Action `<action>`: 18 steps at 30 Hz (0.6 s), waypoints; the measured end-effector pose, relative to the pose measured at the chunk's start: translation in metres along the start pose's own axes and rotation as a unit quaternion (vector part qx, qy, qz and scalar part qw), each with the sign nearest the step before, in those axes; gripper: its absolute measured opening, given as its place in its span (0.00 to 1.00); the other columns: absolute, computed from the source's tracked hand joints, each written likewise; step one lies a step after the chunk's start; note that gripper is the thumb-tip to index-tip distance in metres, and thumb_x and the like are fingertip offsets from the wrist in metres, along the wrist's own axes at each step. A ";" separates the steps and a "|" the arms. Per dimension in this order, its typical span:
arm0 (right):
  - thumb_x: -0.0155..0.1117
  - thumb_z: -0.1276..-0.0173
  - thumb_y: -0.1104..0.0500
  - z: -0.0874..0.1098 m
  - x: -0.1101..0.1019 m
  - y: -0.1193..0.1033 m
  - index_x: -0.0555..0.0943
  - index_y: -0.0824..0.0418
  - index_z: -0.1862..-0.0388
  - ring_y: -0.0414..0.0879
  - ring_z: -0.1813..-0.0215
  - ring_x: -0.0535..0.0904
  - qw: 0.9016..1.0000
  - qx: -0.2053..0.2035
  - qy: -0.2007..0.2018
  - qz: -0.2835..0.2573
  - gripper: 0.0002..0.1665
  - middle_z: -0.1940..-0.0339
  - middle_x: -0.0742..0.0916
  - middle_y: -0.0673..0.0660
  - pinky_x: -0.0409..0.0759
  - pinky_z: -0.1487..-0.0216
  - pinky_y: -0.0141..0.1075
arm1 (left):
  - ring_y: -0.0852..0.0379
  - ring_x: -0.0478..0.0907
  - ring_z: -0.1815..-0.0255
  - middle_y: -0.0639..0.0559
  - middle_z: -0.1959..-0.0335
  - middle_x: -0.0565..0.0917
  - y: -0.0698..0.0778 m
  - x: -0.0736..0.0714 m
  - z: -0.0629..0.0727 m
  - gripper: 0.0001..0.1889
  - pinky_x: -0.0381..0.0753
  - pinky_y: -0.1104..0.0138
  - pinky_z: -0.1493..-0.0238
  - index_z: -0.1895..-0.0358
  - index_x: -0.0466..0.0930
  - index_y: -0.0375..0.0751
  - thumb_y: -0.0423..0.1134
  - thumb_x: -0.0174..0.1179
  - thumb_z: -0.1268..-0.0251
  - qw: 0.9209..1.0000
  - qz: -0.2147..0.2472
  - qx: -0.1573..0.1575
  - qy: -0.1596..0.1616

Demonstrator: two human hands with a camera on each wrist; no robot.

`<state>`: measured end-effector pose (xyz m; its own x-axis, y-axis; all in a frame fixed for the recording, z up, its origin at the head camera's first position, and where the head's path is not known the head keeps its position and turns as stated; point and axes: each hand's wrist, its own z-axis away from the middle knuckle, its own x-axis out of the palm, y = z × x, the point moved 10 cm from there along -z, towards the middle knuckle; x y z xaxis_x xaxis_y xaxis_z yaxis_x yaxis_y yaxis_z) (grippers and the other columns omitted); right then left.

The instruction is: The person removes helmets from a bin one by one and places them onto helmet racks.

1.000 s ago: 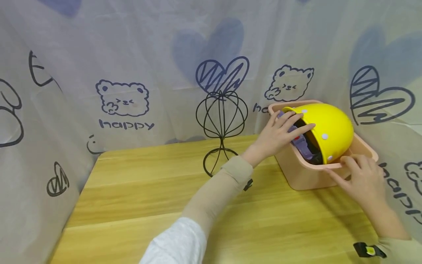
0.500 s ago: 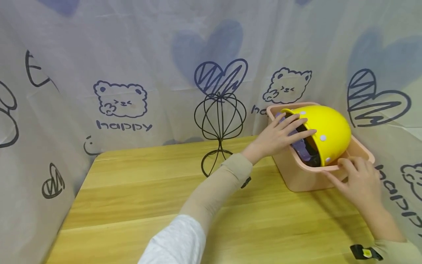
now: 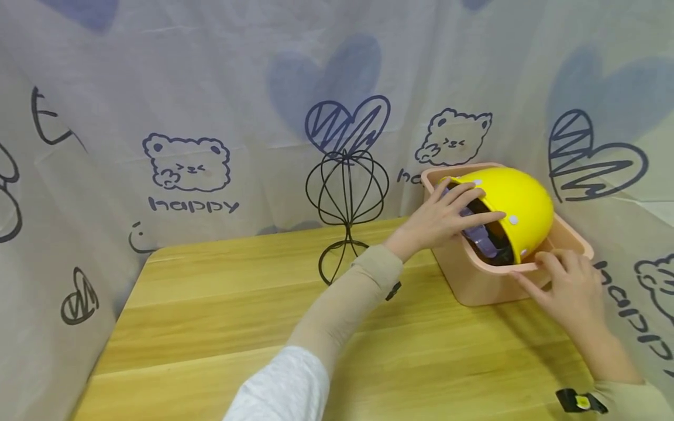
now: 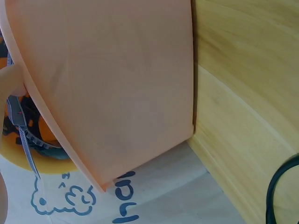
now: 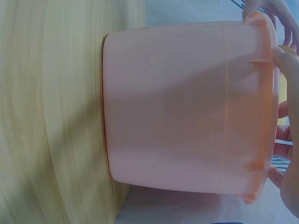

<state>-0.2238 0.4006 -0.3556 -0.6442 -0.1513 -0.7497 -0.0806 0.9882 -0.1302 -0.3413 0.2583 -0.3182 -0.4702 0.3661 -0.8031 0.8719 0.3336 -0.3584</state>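
A yellow helmet (image 3: pixel 523 204) with pale round studs lies tilted in a pink plastic bin (image 3: pixel 474 280), its open side facing left. A purple strap (image 3: pixel 481 237) and dark lining show inside it. My left hand (image 3: pixel 439 219) holds the helmet's brim, fingers spread over the shell edge. In the left wrist view, the left thumb (image 4: pixel 13 80) lies by the bin's rim and the strap. My right hand (image 3: pixel 571 292) grips the bin's front rim, fingers curled over the edge and thumb outside, as the right wrist view also shows.
A black wire stand (image 3: pixel 347 199) with a rounded cage top stands left of the bin, partly behind the left forearm. Both rest on a wooden table (image 3: pixel 221 327). A printed cloth (image 3: pixel 253 76) hangs behind and along the sides.
The whole scene shifts slightly left as the head view moves. Both hands keep about the same places on the helmet and the bin's rim.
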 end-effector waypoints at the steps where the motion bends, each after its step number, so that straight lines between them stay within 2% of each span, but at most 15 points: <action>1: 0.46 0.43 0.17 0.000 -0.001 -0.001 0.76 0.64 0.58 0.66 0.53 0.68 1.000 -0.004 0.005 -0.001 0.50 0.55 0.75 0.67 0.65 0.57 0.61 | 0.50 0.50 0.24 0.51 0.28 0.59 0.000 -0.001 -0.001 0.34 0.48 0.47 0.24 0.26 0.55 0.73 0.48 0.59 0.32 1.000 0.001 0.001 0.004; 4: 0.45 0.43 0.18 -0.002 -0.001 -0.001 0.76 0.64 0.58 0.66 0.52 0.68 1.000 -0.006 0.010 -0.004 0.50 0.55 0.75 0.67 0.65 0.57 0.61 | 0.50 0.53 0.26 0.50 0.29 0.60 -0.001 -0.004 -0.005 0.35 0.54 0.51 0.28 0.27 0.56 0.73 0.53 0.60 0.35 1.000 -0.004 0.003 0.010; 10: 0.60 0.43 0.26 -0.003 0.004 0.002 0.76 0.64 0.58 0.65 0.49 0.67 1.000 0.015 -0.008 -0.011 0.41 0.53 0.75 0.67 0.63 0.55 0.62 | 0.50 0.55 0.28 0.49 0.31 0.62 -0.002 -0.004 -0.009 0.34 0.56 0.55 0.30 0.28 0.59 0.72 0.59 0.59 0.37 1.000 0.006 0.011 0.006; 18: 0.57 0.42 0.24 0.001 0.003 0.002 0.75 0.64 0.58 0.65 0.50 0.67 1.000 0.015 -0.006 -0.015 0.43 0.53 0.75 0.68 0.62 0.54 0.61 | 0.51 0.57 0.29 0.48 0.32 0.63 0.000 -0.005 -0.009 0.34 0.55 0.58 0.27 0.28 0.62 0.71 0.58 0.62 0.38 0.999 0.031 0.021 0.010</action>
<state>-0.2253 0.4019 -0.3584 -0.6326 -0.1810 -0.7531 -0.0762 0.9822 -0.1719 -0.3403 0.2644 -0.3103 -0.4169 0.4033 -0.8146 0.9045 0.2732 -0.3276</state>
